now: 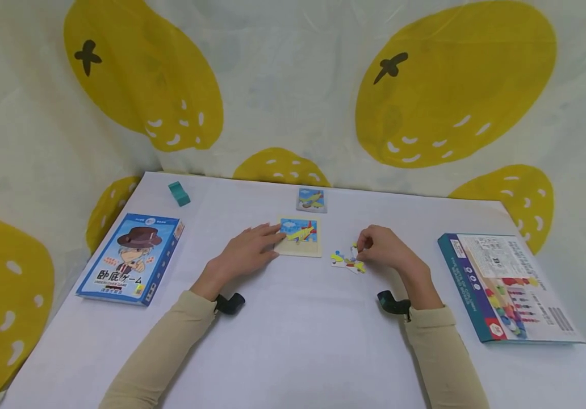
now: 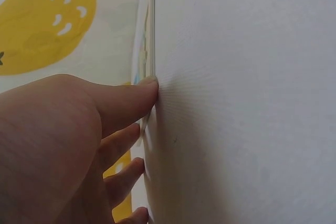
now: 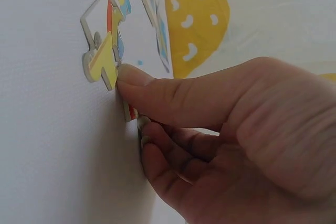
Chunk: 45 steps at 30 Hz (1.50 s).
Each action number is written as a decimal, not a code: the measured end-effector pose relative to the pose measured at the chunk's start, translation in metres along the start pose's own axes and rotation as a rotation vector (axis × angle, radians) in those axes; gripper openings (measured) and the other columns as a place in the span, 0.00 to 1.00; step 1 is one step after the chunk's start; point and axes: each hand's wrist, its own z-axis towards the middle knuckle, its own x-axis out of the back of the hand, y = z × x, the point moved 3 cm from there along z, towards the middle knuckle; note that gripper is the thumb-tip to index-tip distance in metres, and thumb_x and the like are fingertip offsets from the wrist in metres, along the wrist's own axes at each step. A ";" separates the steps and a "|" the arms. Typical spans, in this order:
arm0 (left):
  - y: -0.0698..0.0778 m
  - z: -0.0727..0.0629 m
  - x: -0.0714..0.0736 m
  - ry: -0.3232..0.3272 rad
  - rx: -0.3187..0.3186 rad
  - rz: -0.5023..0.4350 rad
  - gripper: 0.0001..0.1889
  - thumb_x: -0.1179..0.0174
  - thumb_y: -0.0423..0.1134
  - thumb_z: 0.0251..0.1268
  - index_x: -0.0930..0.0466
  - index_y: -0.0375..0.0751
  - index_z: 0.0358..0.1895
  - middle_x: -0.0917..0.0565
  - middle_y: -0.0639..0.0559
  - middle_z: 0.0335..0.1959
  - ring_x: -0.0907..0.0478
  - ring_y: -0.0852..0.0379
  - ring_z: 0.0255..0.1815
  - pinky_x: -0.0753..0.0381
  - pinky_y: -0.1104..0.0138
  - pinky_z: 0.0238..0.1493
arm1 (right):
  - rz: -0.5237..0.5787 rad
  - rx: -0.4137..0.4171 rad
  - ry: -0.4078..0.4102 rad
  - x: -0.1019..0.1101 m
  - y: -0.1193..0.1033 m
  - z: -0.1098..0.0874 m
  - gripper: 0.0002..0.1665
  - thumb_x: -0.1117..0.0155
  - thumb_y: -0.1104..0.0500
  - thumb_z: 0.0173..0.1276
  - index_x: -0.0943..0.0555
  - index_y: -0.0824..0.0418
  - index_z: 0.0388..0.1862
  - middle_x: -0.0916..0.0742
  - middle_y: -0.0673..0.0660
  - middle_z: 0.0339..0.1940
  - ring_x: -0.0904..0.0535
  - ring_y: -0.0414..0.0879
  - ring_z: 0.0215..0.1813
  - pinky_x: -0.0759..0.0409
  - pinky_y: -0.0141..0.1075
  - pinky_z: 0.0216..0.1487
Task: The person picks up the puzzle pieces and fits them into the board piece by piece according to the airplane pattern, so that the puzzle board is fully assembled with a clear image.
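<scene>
A wooden tray puzzle (image 1: pixel 300 249) with an airplane picture lies in the middle of the table, pieces filling its upper part and bare wood along the bottom. My left hand (image 1: pixel 249 247) rests at its left edge, fingers extended; in the left wrist view the thumb (image 2: pixel 131 100) touches the board's side. To the right, several loose puzzle pieces (image 1: pixel 338 259) lie in a small cluster. There my right hand (image 1: pixel 385 247) pinches a puzzle piece (image 3: pixel 131 112) between thumb and fingertips, which hide most of it. Yellow and white pieces (image 3: pixel 102 59) lie just beyond the thumb.
A small airplane picture card (image 1: pixel 311 200) lies behind the tray. At the left are a blue game box (image 1: pixel 134 261) and a teal block (image 1: pixel 179 193). A white and teal box (image 1: pixel 510 287) lies at the right. Patterned cloth (image 1: pixel 293 96) hangs behind the table.
</scene>
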 end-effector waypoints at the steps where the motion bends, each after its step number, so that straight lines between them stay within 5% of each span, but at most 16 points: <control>1: 0.000 0.000 0.000 -0.002 0.001 -0.003 0.29 0.45 0.50 0.75 0.36 0.55 0.76 0.39 0.54 0.79 0.47 0.49 0.82 0.45 0.44 0.78 | 0.011 -0.002 0.000 -0.001 0.001 0.000 0.09 0.27 0.64 0.58 0.19 0.62 0.34 0.20 0.57 0.34 0.26 0.50 0.40 0.26 0.37 0.40; 8: 0.000 0.000 -0.002 -0.002 0.002 -0.007 0.29 0.46 0.50 0.74 0.36 0.55 0.76 0.39 0.55 0.79 0.47 0.49 0.82 0.45 0.44 0.78 | 0.082 0.027 0.005 -0.004 0.005 0.000 0.17 0.28 0.66 0.59 0.20 0.60 0.47 0.20 0.57 0.34 0.26 0.51 0.41 0.26 0.37 0.41; 21: 0.000 0.000 -0.001 0.005 -0.004 -0.009 0.28 0.45 0.50 0.74 0.35 0.55 0.75 0.38 0.54 0.79 0.46 0.48 0.82 0.44 0.44 0.78 | 0.206 0.064 0.033 0.002 0.005 0.000 0.05 0.36 0.67 0.64 0.19 0.60 0.38 0.20 0.57 0.32 0.26 0.50 0.39 0.26 0.36 0.39; 36: -0.003 0.001 -0.002 0.011 -0.004 -0.027 0.29 0.43 0.49 0.73 0.35 0.54 0.75 0.38 0.55 0.79 0.46 0.48 0.82 0.45 0.46 0.79 | 0.284 0.070 0.151 -0.020 -0.043 0.015 0.06 0.33 0.62 0.66 0.17 0.57 0.42 0.16 0.55 0.35 0.22 0.49 0.40 0.23 0.37 0.44; 45: -0.002 0.001 0.000 0.004 -0.011 -0.039 0.28 0.44 0.49 0.74 0.35 0.54 0.75 0.37 0.54 0.78 0.46 0.48 0.81 0.44 0.47 0.78 | 0.351 0.157 0.170 -0.043 -0.077 0.024 0.06 0.32 0.64 0.65 0.15 0.61 0.41 0.12 0.56 0.35 0.18 0.47 0.38 0.20 0.36 0.42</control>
